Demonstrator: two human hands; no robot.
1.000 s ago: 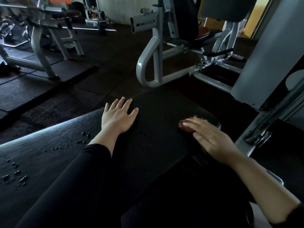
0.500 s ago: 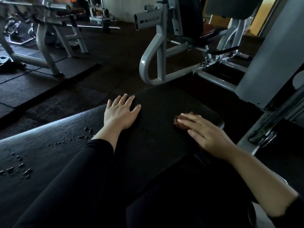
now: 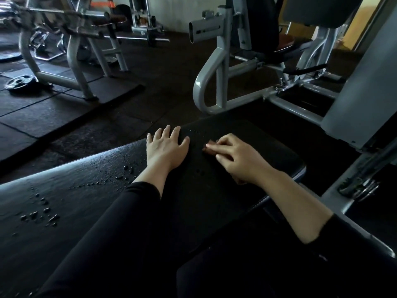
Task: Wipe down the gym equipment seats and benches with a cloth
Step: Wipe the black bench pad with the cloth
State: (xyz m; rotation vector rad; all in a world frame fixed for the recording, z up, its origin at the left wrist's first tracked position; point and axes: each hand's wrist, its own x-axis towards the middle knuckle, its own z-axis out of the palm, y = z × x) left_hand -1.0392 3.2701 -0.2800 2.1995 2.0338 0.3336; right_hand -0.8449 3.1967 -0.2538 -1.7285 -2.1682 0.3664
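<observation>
A long black padded bench [image 3: 206, 190] fills the lower view, with water droplets [image 3: 126, 171] scattered over its left part. My left hand [image 3: 165, 150] lies flat on the pad near its far edge, fingers spread. My right hand [image 3: 238, 159] presses a small brownish cloth [image 3: 211, 148] onto the pad just right of the left hand. Only the cloth's left end shows beyond the fingertips; the rest is hidden under the hand.
A grey-framed machine [image 3: 217, 78] with a brown seat [image 3: 284, 45] stands right beyond the bench. A large grey panel [image 3: 361, 87] rises at the right. Another grey rack [image 3: 73, 61] and a weight plate [image 3: 20, 81] sit on the dark rubber floor at the left.
My right hand has slid the cloth leftward across the pad, closer to my left hand. The left hand stays flat in place. The camera has tilted slightly.
</observation>
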